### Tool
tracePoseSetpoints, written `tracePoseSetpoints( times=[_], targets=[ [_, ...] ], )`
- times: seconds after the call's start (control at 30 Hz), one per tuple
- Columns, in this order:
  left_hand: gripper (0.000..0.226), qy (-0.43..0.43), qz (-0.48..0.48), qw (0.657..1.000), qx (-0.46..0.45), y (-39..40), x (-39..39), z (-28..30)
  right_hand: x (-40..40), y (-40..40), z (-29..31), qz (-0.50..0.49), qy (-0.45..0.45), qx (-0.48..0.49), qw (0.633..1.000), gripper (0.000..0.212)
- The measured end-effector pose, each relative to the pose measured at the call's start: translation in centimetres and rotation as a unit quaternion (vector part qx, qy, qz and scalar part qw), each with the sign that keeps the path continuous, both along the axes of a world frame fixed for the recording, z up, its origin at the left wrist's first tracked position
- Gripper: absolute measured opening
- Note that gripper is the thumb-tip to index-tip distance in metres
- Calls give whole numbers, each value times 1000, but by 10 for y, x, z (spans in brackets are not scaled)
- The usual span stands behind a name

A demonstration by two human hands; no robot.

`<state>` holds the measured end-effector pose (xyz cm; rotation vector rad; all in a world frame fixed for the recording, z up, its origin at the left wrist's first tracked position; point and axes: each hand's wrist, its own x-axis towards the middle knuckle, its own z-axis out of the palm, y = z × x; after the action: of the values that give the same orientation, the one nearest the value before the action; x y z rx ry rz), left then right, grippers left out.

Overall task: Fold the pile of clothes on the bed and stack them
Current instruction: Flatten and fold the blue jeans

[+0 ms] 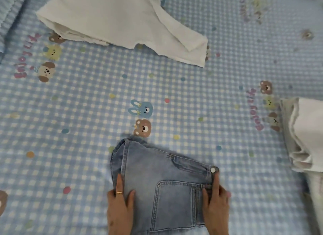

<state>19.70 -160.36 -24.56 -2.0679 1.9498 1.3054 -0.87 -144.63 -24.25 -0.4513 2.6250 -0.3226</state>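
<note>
denim shorts (157, 178) lie folded between both hands, left hand (120, 205) and right hand (215, 199) flat on the edges; press seams square before stacking.

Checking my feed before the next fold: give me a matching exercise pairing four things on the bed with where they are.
Things:
1. light blue denim garment
2. white fabric garment with a sleeve sticking out
3. pale folded clothes stack
4. gold ring

Places:
A. right edge of view
B. on a finger of the left hand
C. far, top left of centre
D. near centre, under both hands, with the right hand on its buttoned edge

Pairs: 1-D, 2-C, 3-A, 4-B
</note>
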Motion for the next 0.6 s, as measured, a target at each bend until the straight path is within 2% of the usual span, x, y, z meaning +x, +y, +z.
tracePoseSetpoints(
  times=[0.1, 0.2, 0.3, 0.4, 0.47, 0.6],
  targets=[
    [69, 1, 9, 1000, 26, -2, -8, 13, -5, 1, 7, -4, -23, -59, 998, 74],
    [59, 27, 29, 999, -8, 9, -28, 40, -28, 5, 24, 35, -1, -92, 995, 69],
    [53, 96, 55, 992, -55, 27, -68, 73, -71, 16, 55, 69, 44, -122, 989, 67],
    [50, 161, 77, 981, -81, 54, -140, 106, -154, 55, 100, 36, 101, -178, 978, 62],
    [47, 218, 57, 969, -103, 80, -204, 126, -223, 89, 128, 6, 125, -215, 969, 56],
    [40, 298, 16, 951, -81, 138, -352, 160, -367, 159, 172, -44, 161, -240, 956, 52]
  ],
)
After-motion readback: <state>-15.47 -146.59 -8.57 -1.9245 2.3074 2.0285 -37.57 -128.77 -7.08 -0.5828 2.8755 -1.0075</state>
